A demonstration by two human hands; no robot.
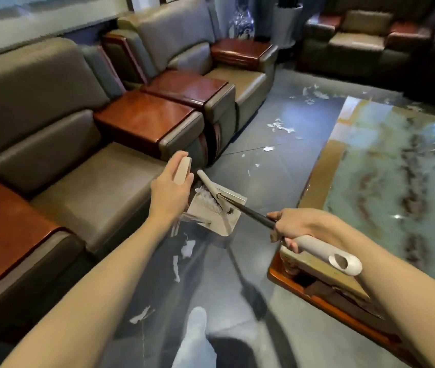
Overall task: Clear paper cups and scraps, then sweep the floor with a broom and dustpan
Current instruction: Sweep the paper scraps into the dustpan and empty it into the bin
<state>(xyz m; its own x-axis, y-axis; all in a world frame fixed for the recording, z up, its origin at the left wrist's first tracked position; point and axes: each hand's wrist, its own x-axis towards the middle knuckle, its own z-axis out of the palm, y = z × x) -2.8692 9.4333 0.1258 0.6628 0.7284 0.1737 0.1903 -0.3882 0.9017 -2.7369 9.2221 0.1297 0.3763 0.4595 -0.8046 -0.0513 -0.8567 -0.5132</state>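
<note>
One beige plastic dustpan (221,224) sits below the left grip (171,187), clamped on its handle; one black-shafted white broom (250,214), clamped in the right grip (298,227), reaches inside.

One wide-angle head-worn view, forward and down, floor (272,187) close below.

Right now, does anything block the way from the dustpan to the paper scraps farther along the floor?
Nothing visible does. The floor between the sofa and the coffee table runs open from the dustpan to the paper scraps; only smaller scraps lie along it.
</note>
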